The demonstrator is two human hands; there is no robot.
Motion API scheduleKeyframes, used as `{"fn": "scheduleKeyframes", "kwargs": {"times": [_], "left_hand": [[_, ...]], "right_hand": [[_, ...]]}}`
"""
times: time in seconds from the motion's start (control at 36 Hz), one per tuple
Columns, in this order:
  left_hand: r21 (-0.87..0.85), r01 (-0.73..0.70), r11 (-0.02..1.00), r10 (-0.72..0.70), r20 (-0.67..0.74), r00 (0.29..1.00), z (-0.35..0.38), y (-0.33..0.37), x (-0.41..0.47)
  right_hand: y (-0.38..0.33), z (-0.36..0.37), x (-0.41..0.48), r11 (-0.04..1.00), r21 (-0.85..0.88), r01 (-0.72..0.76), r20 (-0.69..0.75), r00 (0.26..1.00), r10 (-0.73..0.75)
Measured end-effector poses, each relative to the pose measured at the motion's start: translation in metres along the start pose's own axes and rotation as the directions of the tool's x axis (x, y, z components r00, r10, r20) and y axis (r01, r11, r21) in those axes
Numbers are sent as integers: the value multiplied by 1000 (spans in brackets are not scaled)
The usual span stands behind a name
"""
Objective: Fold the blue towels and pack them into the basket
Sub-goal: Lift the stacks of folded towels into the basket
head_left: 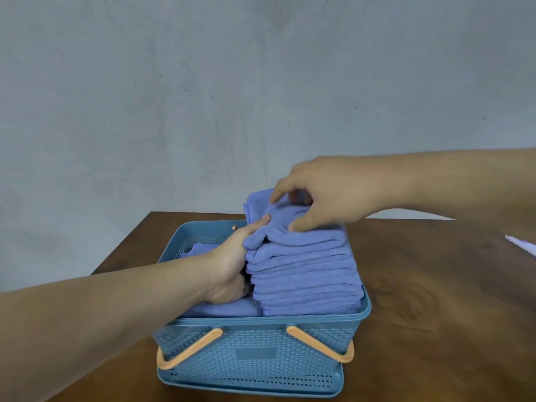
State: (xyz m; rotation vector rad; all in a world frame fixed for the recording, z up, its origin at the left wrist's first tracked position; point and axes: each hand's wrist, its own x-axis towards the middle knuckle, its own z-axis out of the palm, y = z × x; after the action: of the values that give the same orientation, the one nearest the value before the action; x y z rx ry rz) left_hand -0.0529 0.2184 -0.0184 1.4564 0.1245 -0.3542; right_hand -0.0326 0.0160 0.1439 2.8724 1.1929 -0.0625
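Wall: a plain grey plaster wall (174,82) fills the upper half of your view.
Desk: the brown wooden desk (435,285) carries the basket near its left front part.
Basket: the blue perforated plastic basket (255,355) stands upright on the desk, and its orange handle (188,352) hangs folded down against the front wall.
Towels: the stack of folded blue towels (307,280) sits in the right part of the basket and rises well above the rim, folded edges facing you.
Left hand: your left hand (232,265) is clamped on the left side of the stack, thumb lying on top and fingers curled in lower down against the layers.
Right hand: your right hand (324,192) reaches in from the right and pinches the top towel (278,224), which is bunched up under your fingertips.
Lower towel: another blue towel (223,310) lies flat and low in the left part of the basket, just beside the stack.
Edge: a small white object (522,243) shows at the far right of the desk; you cannot tell what it is.
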Motion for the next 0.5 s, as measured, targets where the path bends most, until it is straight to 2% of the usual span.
{"fn": "scheduleKeyframes", "kwargs": {"times": [0.11, 0.19, 0.25, 0.33, 0.39, 0.5], "left_hand": [[31, 51, 998, -55, 143, 988, 5, 10, -9], [127, 61, 990, -82, 164, 983, 2, 17, -12], [179, 116, 977, -137, 115, 984, 4, 27, -14], [281, 131, 951, -130, -22, 991, -9, 29, -13], [301, 145, 943, -143, -30, 989, -17, 24, -22], [362, 97, 927, -104, 0, 995, -24, 18, -30]], "right_hand": [[-14, -12, 12, 996, -84, -18, 250, 968, 38], [-18, -19, 21, 995, -86, -55, 370, 925, 84], [-23, -13, 23, 995, -86, -42, 420, 904, 75], [-28, 19, 23, 986, -158, 59, 486, 874, 26], [-28, 48, 23, 973, -209, 96, 487, 873, 19], [-21, 82, 28, 990, -130, 51, 483, 876, 18]]}}
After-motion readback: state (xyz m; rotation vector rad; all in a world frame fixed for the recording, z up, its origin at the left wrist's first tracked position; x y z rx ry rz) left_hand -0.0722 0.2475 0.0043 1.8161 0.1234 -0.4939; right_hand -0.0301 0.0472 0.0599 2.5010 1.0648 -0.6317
